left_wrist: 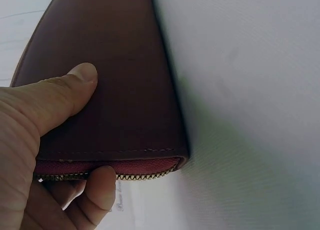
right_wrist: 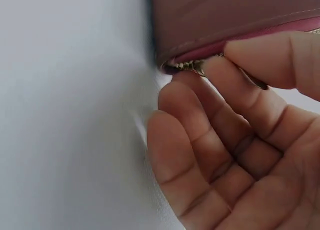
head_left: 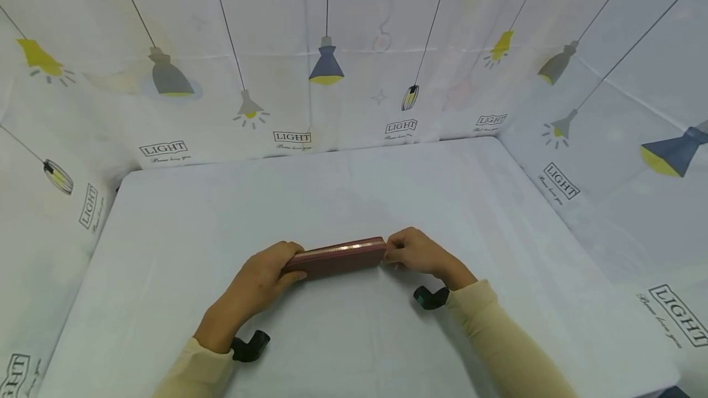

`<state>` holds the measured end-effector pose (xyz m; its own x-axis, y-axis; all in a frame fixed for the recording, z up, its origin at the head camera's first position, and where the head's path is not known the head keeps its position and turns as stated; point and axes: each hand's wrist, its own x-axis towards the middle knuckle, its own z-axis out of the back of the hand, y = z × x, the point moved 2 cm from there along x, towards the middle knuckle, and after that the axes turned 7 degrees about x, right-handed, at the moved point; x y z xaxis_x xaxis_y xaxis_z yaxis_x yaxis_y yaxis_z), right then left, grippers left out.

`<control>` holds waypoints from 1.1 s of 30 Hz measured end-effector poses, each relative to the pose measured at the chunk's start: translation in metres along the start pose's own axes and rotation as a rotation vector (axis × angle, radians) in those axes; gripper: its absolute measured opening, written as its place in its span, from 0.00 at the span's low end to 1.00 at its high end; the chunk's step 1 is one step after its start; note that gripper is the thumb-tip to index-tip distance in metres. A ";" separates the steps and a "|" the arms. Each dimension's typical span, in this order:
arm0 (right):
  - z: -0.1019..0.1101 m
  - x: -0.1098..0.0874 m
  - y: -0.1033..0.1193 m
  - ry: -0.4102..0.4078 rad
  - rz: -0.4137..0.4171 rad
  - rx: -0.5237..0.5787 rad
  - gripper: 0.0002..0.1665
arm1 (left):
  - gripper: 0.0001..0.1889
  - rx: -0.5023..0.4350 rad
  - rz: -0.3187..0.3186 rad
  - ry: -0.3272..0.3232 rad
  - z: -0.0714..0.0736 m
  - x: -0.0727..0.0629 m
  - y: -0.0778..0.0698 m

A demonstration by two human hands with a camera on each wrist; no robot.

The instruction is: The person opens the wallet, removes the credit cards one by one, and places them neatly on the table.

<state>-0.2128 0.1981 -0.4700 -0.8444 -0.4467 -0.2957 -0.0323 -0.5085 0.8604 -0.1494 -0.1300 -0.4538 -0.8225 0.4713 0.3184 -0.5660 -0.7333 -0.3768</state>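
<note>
A brownish-red zip-around wallet (head_left: 343, 265) stands on its long edge on the white table, its gold-toothed zipper (head_left: 337, 249) running along the top. My left hand (head_left: 268, 275) grips the wallet's left end. In the left wrist view, the thumb lies across the wallet's flat side (left_wrist: 125, 90) and the other fingers are partly hidden behind it. At the right end, my right hand (head_left: 416, 252) pinches the metal zipper pull (right_wrist: 256, 81) between thumb and index finger. The right wrist view shows the pull low on that end, close to the tabletop, with the other fingers loosely curled beneath.
A white cloth covers the table (head_left: 221, 207). Fabric walls (head_left: 354, 11) printed with hanging lamps rise along the back and both sides. A black wrist camera (head_left: 251, 346) juts from the left wrist, and another black camera (head_left: 430, 298) from the right.
</note>
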 end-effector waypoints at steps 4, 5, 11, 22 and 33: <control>-0.002 -0.005 0.000 -0.056 0.007 0.082 0.12 | 0.19 0.013 -0.027 -0.022 0.000 -0.001 -0.001; -0.003 -0.007 0.000 -0.068 0.004 0.102 0.13 | 0.19 0.016 -0.026 -0.021 0.001 -0.001 -0.001; -0.006 -0.015 0.003 -0.144 0.022 0.156 0.14 | 0.18 0.016 -0.001 0.005 0.001 -0.001 0.000; -0.009 -0.029 0.017 -0.273 0.029 0.111 0.11 | 0.18 0.026 -0.015 -0.007 0.000 0.000 -0.001; -0.014 -0.038 0.031 -0.378 0.075 0.120 0.11 | 0.19 0.036 -0.027 -0.017 -0.001 0.000 -0.001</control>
<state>-0.1743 0.1896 -0.4380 -0.9833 -0.1653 -0.0759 -0.0064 -0.3854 0.9227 -0.1491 -0.1288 -0.4543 -0.8059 0.4829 0.3426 -0.5852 -0.7378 -0.3364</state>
